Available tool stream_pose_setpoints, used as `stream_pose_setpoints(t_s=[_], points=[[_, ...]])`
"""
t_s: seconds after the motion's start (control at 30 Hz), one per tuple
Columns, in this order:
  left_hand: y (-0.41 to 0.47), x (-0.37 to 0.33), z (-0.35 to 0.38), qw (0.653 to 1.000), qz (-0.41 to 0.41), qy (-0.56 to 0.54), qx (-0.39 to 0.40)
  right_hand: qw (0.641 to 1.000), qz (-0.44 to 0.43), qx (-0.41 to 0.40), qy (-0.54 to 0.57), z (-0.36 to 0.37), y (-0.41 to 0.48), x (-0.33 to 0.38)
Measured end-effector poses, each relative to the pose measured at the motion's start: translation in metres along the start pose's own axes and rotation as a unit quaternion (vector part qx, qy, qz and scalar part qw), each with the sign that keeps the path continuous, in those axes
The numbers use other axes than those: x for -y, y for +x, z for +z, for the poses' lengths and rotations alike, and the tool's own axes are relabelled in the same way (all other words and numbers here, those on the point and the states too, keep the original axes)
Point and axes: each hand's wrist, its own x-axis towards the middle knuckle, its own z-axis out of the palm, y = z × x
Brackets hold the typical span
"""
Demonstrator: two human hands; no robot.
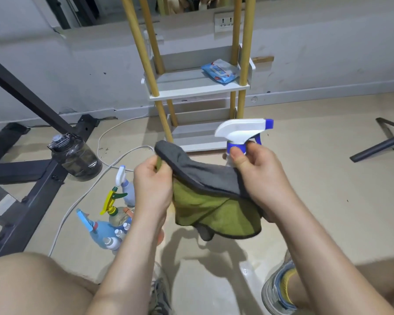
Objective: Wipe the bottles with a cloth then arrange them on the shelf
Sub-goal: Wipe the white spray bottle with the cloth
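My right hand (pixel 263 176) grips the neck of a spray bottle (pixel 243 133) with a white trigger head and blue nozzle; its body is hidden under a green and grey cloth (pixel 214 198). My left hand (pixel 152 185) pinches the cloth's left edge. Both hands are held above the floor in front of a white shelf (pixel 198 87) with yellow poles. Several other spray bottles (pixel 114 212) stand on the floor to the left of my left forearm.
A blue pack of wipes (pixel 221 71) lies on the shelf's middle board. A dark water jug (pixel 76 156) stands beside a black metal frame (pixel 32 178) at left. A white cable (pixel 82 196) runs across the floor. A stand's dark leg (pixel 378 146) lies at right.
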Motion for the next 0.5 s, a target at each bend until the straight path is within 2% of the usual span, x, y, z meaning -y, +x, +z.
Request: stream_pose_setpoints(t_s=[0.03, 0.07, 0.13, 0.17, 0.3, 0.4, 0.5], points=[[-0.004, -0.005, 0.004, 0.994, -0.045, -0.074, 0.064, 0.999, 0.008, -0.006, 0.037, -0.002, 0.002, 0.004], [-0.012, -0.01, 0.012, 0.984, -0.053, -0.098, 0.138, 0.998, 0.012, -0.003, 0.057, -0.001, 0.003, 0.006], [-0.029, -0.011, 0.029, 0.964, 0.018, -0.021, 0.266, 0.997, 0.014, 0.006, 0.079, 0.003, 0.004, 0.009], [-0.033, -0.007, 0.033, 0.954, 0.059, 0.024, 0.294, 0.996, 0.019, 0.008, 0.088, 0.005, 0.004, 0.009], [-0.031, 0.011, 0.03, 0.943, 0.134, 0.169, 0.252, 0.998, 0.032, 0.023, 0.059, -0.001, 0.002, 0.002], [-0.037, 0.012, 0.03, 0.949, 0.128, 0.204, 0.205, 0.998, 0.034, 0.027, 0.042, -0.002, 0.002, 0.001], [-0.033, 0.018, 0.021, 0.941, 0.104, 0.252, 0.2, 0.999, 0.03, 0.001, 0.029, -0.01, 0.004, 0.005]])
